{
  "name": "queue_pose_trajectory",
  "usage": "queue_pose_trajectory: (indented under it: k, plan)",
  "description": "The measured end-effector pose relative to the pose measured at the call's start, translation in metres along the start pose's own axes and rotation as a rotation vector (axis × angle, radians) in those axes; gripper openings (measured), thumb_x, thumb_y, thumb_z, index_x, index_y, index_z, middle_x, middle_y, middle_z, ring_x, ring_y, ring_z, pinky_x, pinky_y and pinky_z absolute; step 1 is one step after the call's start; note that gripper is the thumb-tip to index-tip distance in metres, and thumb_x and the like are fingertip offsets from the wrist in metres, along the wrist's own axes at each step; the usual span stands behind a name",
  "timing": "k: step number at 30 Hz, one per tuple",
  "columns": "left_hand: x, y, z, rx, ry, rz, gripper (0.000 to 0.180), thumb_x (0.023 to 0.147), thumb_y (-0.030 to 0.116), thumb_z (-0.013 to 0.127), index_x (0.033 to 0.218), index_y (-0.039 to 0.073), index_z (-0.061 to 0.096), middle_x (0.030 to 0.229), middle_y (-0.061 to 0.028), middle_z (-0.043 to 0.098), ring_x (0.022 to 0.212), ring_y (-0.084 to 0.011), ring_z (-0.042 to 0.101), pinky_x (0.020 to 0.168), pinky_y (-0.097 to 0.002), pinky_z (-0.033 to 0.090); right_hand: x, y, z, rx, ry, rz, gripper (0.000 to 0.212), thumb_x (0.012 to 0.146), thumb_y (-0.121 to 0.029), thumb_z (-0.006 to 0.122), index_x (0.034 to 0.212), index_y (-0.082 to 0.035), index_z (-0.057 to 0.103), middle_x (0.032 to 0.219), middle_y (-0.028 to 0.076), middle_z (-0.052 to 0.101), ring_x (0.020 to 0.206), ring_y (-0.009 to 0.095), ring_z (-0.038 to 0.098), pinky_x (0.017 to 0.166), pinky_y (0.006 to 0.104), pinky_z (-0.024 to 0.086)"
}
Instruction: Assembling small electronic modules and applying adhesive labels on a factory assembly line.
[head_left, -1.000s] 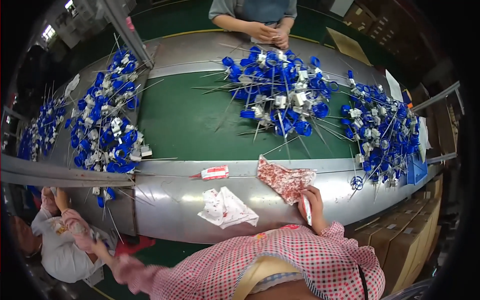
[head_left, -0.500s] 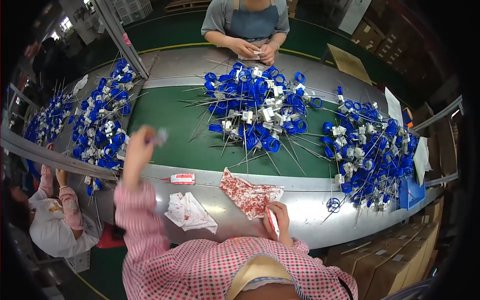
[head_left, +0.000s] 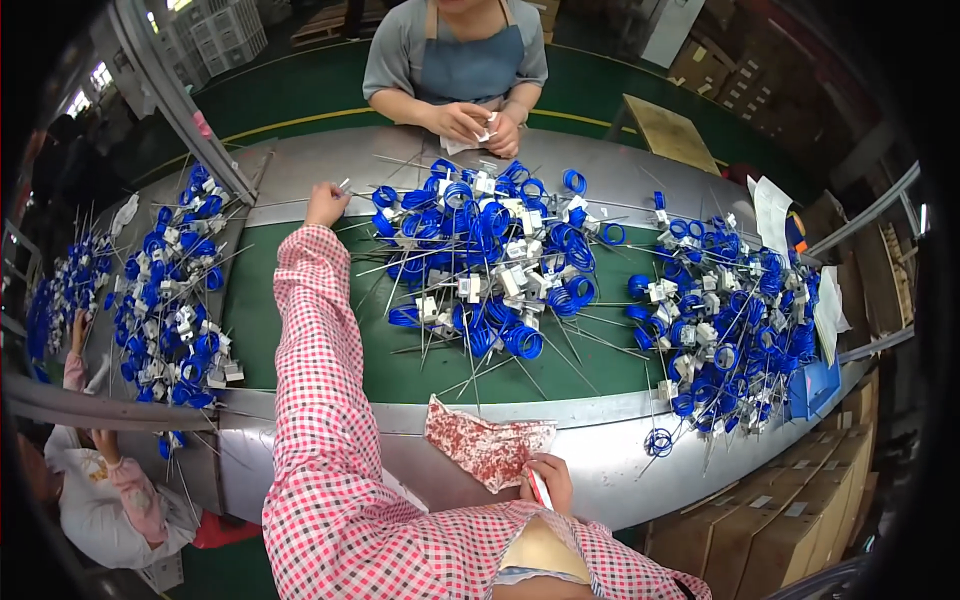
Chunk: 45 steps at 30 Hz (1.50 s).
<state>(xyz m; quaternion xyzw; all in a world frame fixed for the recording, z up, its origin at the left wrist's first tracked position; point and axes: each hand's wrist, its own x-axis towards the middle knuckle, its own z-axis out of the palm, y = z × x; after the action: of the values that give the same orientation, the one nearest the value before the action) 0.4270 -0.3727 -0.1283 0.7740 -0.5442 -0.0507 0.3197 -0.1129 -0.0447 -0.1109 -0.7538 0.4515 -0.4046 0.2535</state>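
My left hand [head_left: 327, 203] is stretched far out over the far left part of the green work surface [head_left: 300, 225]. Its fingers are closed, with a small pale grey piece at their tips, too small to name. Just right of it lies a heap of blue coiled tubes with white blocks and thin metal rods [head_left: 490, 240]. Close to my body, my right hand [head_left: 552, 484] is wrapped round a red-and-white tube [head_left: 540, 490], largely covered by the fingers. Beside that hand, a white cloth with red stains [head_left: 485, 442] lies on the metal edge.
More coiled parts are heaped at right [head_left: 730, 310] and left [head_left: 175, 290]. A blue bin [head_left: 815, 388] stands at the right edge. Across the table a co-worker's hands [head_left: 480, 128] hold something white. A metal post [head_left: 185, 110] rises at left; another person sits there.
My left hand has swung forward and slightly right, to the far side of the green surface. Its sleeve now covers the tube and most of the white cloth lying at left. My right hand keeps its tube.
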Motion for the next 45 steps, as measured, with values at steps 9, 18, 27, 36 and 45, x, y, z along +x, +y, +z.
queue_pose_trajectory:
  k: [9, 18, 27, 36, 45]
  plan:
    - [0.026, 0.16, -0.06, 0.181, -0.39, 0.292, 0.029, 0.08, 0.025, 0.053, 0.097, 0.004, 0.059, 0.091, -0.0154, 0.061, 0.084, -0.0278, 0.058, 0.074, -0.0335, 0.045, 0.003, 0.0, -0.004, 0.023, -0.007, 0.098, 0.031, 0.064, -0.004, 0.064, 0.094, -0.004, 0.056, 0.094, 0.015, 0.055, 0.085, 0.029, 0.056, 0.073, 0.0338, 0.048]
    - [-0.004, 0.291, 0.002, 0.381, -0.846, 0.533, 0.054, 0.068, 0.023, 0.057, 0.118, 0.006, 0.048, 0.107, -0.0188, 0.056, 0.1, -0.0267, 0.054, 0.085, -0.0329, 0.041, 0.007, 0.002, -0.003, 0.064, 0.032, 0.005, 0.026, 0.066, -0.001, 0.064, 0.091, -0.003, 0.056, 0.092, 0.015, 0.056, 0.082, 0.026, 0.058, 0.066, 0.0299, 0.049]
    - [-0.019, 0.287, 0.016, 0.17, -0.456, 0.644, 0.041, 0.063, 0.013, 0.063, 0.103, 0.009, 0.054, 0.099, -0.0206, 0.049, 0.094, -0.0367, 0.05, 0.082, -0.037, 0.041, 0.007, -0.005, -0.008, 0.127, 0.03, 0.051, 0.031, 0.064, 0.001, 0.062, 0.094, -0.001, 0.055, 0.093, 0.016, 0.054, 0.085, 0.031, 0.056, 0.072, 0.0344, 0.047]
    - [-0.06, 0.303, -0.078, -0.249, 0.17, 0.76, 0.037, 0.069, 0.009, 0.062, 0.104, 0.007, 0.052, 0.093, -0.0131, 0.052, 0.082, -0.0281, 0.049, 0.076, -0.0359, 0.042, 0.01, -0.003, -0.006, 0.15, 0.065, -0.008, 0.027, 0.066, 0.0, 0.063, 0.092, -0.001, 0.056, 0.09, 0.016, 0.056, 0.082, 0.028, 0.057, 0.07, 0.0322, 0.047]
    - [-0.201, 0.284, -0.164, -0.895, 0.086, 0.378, 0.045, 0.071, 0.005, 0.068, 0.111, 0.002, 0.047, 0.101, -0.0076, 0.054, 0.086, -0.0129, 0.055, 0.073, -0.0253, 0.046, 0.009, -0.01, -0.014, 0.194, 0.017, 0.007, 0.029, 0.068, 0.004, 0.061, 0.096, 0.002, 0.053, 0.094, 0.018, 0.053, 0.085, 0.031, 0.054, 0.074, 0.0342, 0.045]
